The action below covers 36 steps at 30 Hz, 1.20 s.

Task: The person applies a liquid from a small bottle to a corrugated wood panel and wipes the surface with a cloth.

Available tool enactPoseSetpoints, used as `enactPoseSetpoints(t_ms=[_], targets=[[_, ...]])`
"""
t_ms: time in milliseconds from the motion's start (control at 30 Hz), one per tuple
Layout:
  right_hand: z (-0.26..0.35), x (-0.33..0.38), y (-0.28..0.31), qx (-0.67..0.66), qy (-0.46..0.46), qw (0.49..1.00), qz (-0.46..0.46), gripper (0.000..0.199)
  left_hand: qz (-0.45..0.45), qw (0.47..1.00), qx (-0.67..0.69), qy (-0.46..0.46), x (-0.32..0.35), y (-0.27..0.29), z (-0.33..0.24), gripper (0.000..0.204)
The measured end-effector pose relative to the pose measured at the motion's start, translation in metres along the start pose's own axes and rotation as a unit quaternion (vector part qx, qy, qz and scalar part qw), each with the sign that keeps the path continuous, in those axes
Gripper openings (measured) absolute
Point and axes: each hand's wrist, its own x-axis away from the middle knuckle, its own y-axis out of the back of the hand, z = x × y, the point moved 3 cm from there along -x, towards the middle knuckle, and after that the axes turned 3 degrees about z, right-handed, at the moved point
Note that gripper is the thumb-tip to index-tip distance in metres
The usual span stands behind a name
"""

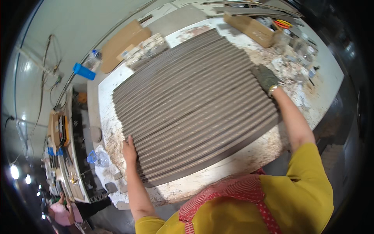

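A broad sheet-like row of long grey-brown strips (191, 101) lies side by side across the white worktable, their ends uneven at both sides. At the left ends rests my bare left hand (129, 151), fingers stretched forward and touching the strip edges. My right hand (266, 78) wears a dark glove and has a gold-toned band at the wrist. It lies against the right ends of the strips, fingers extended, with the fingertips partly hard to make out. Neither hand has a separate object in it.
Crumbly debris and crumpled white paper (286, 70) lie right of the strips, near clear bottles (304, 50). A cardboard box (251, 29) and a speckled block (146, 50) stand behind. A blue cup (84, 71) is at the far left. Another person (64, 212) is at lower left.
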Motion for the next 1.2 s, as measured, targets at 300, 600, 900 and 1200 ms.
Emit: enactPoseSetpoints(t_ms=[300, 600, 900, 1200], targets=[[0.029, -0.035, 0.041, -0.155, -0.087, 0.97, 0.168, 0.043, 0.019, 0.997, 0.071, -0.022, -0.032, 0.015, 0.04, 0.063], [0.035, -0.102, 0.018, -0.191, -0.159, 0.966, 0.073, 0.075, 0.044, 0.999, -0.021, 0.007, -0.077, 0.009, -0.011, 0.069], [0.067, -0.163, 0.018, -0.352, -0.139, 0.915, 0.138, 0.066, -0.092, 0.995, 0.037, 0.01, -0.149, 0.007, 0.006, 0.074], [0.052, -0.18, 0.002, -0.309, -0.133, 0.94, 0.064, 0.06, -0.003, 0.998, 0.064, -0.003, -0.185, 0.022, 0.017, 0.078]])
